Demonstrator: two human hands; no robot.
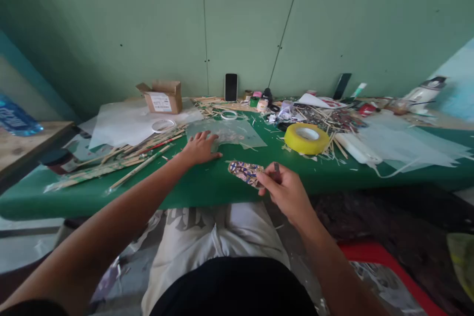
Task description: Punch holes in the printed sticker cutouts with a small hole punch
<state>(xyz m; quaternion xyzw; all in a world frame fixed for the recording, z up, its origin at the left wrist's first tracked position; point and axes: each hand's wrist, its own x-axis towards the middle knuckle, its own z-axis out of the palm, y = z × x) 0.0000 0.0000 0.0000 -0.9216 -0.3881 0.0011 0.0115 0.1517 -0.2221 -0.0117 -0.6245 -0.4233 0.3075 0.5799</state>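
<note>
Hidden or unclear: the near end of the patterned strip (pixel 245 173) sits behind the fingers of the right hand (pixel 287 190); its printed design is too small to read. A small dark piece at the right thumb cannot be identified. Items along the far edge of the table are a jumble, mostly too small to name. A water bottle (pixel 17 119) is cut off at the left edge of the frame.

Patterned strip: flat, multicoloured, elongated. Long axis runs roughly left to right, free end pointing left and slightly away. Located at the near edge of the table, just right of centre, pinched at its right end between right thumb and fingers, which are closed on it.

Left hand (pixel 200 148): palm down, fingers spread flat, pressing on a clear plastic sheet (pixel 229 133); grasps nothing.

Surface: green-covered table (pixel 207 187), littered with bamboo sticks (pixel 140 150) and splinters. Yellow tape roll (pixel 306 138) lying flat right of the sheet. Cardboard box (pixel 162 96) at back left. Smartphone (pixel 231 87) propped upright against the wall.

Room: pale green panelled wall (pixel 244 19) behind the table.
</note>
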